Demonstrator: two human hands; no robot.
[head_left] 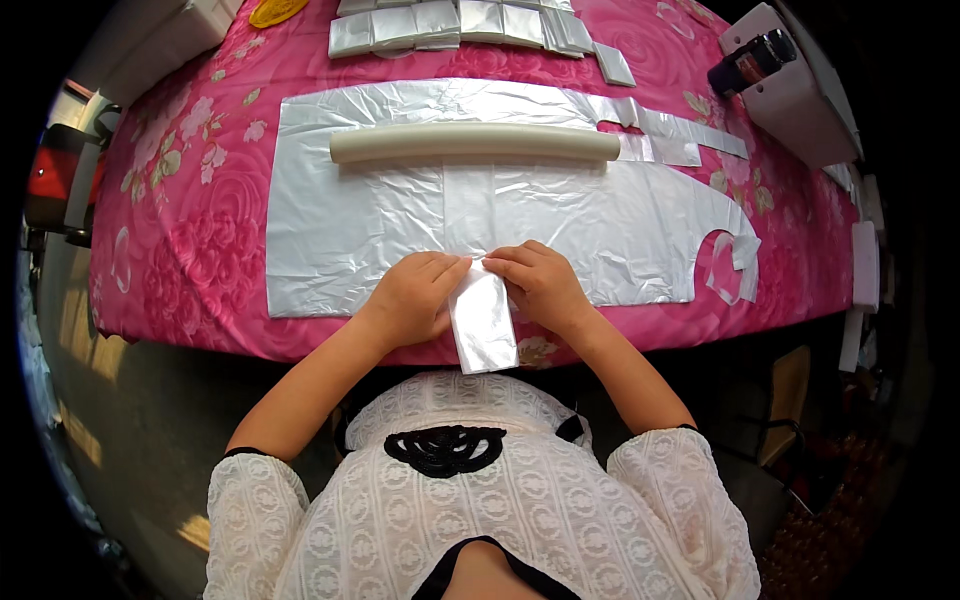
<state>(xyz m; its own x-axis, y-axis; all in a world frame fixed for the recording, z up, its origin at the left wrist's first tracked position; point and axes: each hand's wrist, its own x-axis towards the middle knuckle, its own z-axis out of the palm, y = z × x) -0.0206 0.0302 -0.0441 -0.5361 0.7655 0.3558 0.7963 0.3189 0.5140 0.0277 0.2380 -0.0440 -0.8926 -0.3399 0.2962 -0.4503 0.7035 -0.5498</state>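
Observation:
Silvery-white thin plastic sheets, shaped like disposable aprons (350,225), lie flat near the table's front edge, with cut-out loops and straps at the right. A narrow folded plastic apron (485,325) hangs over the near edge in front of me. My left hand (408,295) grips its upper left side, fingers closed. From the right, my right hand (540,285) pinches the top of the same folded piece, and the fingertips of both hands almost meet. Across the sheets, beyond my hands, lies a long cream-coloured tube (475,145).
Several stacks of folded plastic packets (430,28) sit at the far side on a pink floral tablecloth (200,240). A white foam box (790,110) with a dark bottle (750,63) against it stands far right. Another white box (150,45) and a yellow disc (277,10) are far left.

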